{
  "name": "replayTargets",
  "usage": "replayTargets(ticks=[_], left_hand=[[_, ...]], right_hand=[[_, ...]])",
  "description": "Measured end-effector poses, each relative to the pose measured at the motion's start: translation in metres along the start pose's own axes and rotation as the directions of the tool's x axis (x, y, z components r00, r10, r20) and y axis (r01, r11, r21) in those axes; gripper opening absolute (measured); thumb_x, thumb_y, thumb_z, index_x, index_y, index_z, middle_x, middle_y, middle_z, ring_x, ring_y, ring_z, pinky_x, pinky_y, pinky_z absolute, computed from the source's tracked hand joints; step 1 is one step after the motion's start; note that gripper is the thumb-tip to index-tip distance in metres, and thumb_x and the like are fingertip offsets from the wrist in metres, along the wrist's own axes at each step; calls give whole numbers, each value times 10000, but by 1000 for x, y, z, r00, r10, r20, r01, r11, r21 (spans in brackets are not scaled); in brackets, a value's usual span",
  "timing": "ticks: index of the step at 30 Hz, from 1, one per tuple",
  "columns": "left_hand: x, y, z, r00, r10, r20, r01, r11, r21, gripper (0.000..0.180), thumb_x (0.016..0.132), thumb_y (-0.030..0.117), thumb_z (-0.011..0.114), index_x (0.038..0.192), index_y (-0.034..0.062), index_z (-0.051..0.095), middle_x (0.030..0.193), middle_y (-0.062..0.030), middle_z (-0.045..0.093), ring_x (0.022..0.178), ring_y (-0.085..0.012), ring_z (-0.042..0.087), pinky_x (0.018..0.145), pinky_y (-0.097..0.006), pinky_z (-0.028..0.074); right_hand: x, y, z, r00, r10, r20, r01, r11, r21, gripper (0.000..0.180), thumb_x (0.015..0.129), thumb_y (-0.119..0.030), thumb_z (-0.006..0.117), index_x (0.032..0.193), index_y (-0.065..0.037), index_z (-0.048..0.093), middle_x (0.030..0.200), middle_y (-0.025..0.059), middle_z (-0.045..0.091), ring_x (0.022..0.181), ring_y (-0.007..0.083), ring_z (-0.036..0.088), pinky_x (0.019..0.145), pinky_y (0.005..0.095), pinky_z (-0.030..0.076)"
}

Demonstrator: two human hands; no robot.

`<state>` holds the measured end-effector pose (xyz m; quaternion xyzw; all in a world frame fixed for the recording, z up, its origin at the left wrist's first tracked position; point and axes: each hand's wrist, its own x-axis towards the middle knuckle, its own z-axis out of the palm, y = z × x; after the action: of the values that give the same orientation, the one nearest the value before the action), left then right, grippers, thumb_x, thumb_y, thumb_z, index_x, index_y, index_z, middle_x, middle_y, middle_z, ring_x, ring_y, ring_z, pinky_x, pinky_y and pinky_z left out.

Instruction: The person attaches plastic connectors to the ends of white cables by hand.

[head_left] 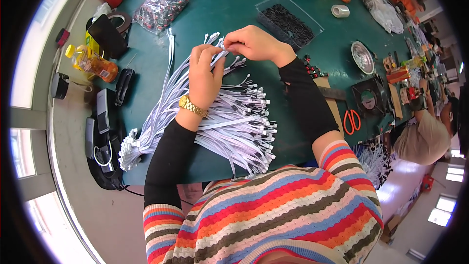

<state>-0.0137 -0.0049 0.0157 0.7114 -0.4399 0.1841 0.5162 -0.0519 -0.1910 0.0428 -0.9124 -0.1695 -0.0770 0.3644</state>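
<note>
A large bundle of thin white cables (229, 132) lies fanned out on the green table, its small white and black connectors toward the right. At its upper end my left hand (204, 76), with a gold watch on the wrist, pinches one white cable near its tip. My right hand (254, 43) meets it there, fingertips closed on the same cable end. What lies between the fingertips is too small to make out. Just right of that hand sits a clear plastic tray (289, 22) of small black parts.
A bag of small parts (162, 9) lies at the far left, above bottles (93, 63) and a phone (107, 35). Orange-handled scissors (351, 121), a metal bowl (362, 57) and a black fan (370, 97) are on the right. Another person (422, 137) sits at far right.
</note>
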Motion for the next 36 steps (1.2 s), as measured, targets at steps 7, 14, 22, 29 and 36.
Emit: replayTargets(ticks=[7, 14, 22, 29, 36], left_hand=[[-11, -22, -2, 831, -476, 287, 555, 743, -374, 80, 855, 55, 622, 904, -7, 613, 729, -34, 639, 577, -67, 560, 513, -202, 448], [-7, -12, -2, 830, -504, 236, 548, 662, -511, 109, 863, 51, 606, 940, -17, 641, 739, -31, 657, 626, -32, 529, 583, -180, 421], [-12, -15, -4, 864, -417, 283, 498, 627, -599, 73, 908, 73, 548, 855, 24, 558, 709, -28, 643, 548, 2, 402, 493, -171, 320], [-10, -16, -3, 843, -474, 256, 529, 639, -559, 59, 923, 85, 524, 913, 28, 534, 713, -40, 635, 484, 9, 366, 446, -162, 294], [-12, -23, 1, 866, -432, 254, 482, 580, -657, 74, 937, 100, 505, 955, 29, 513, 692, -57, 612, 438, -1, 323, 403, -155, 252]], right_hand=[[2, -17, -3, 997, -44, -70, 57, 978, 199, 114, 827, -31, 571, 932, -21, 616, 741, 59, 638, 657, 124, 601, 606, 249, 476], [-52, 66, -69, 741, 442, -505, -613, 752, -242, 271, 734, -212, 692, 954, -60, 648, 872, 122, 667, 824, 285, 637, 710, 358, 496], [-62, 101, -62, 701, 634, -325, -710, 659, -247, 258, 627, -109, 743, 868, -47, 675, 834, 123, 668, 805, 284, 636, 713, 361, 493], [-67, 103, -66, 686, 623, -376, -703, 701, -121, 161, 661, -129, 720, 795, -45, 690, 754, 127, 663, 752, 265, 641, 691, 352, 491], [-68, 103, -66, 588, 576, -567, -747, 656, -109, 173, 684, -163, 730, 791, -31, 699, 705, 102, 664, 657, 215, 632, 634, 321, 485]])
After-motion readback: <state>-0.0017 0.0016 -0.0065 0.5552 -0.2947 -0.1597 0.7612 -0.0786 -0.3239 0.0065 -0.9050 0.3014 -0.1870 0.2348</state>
